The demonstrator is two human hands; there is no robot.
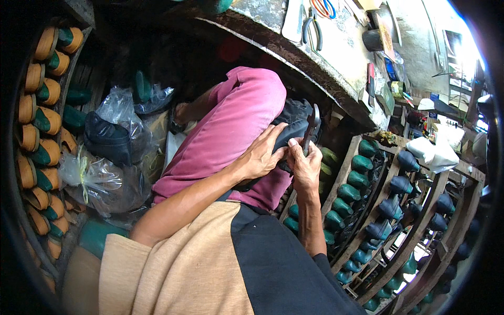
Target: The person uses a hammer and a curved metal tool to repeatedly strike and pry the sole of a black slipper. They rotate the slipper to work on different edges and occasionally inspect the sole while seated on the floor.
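Note:
My right hand (pixel 304 164) is closed round a dark metal hand tool (pixel 314 119) that looks like pincers, its curved end pointing up and away from me. Just left of it, my left hand (pixel 261 153) lies over a black, leather-like piece (pixel 294 119) beside my raised knee, fingers bent along it and thumb close to my right thumb. What sits beneath both hands is mostly hidden by them, so I cannot tell its full shape. My pink trouser leg (pixel 236 113) is just left of the work.
A workbench (pixel 336 58) runs along the far right, with pliers (pixel 312 32) on it. Racks of green shoe lasts (pixel 348 191) and dark shoes (pixel 389 208) stand at right. Tan shoes on lasts (pixel 44 121) fill a left rack. Plastic bags (pixel 105 178) lie beside my leg.

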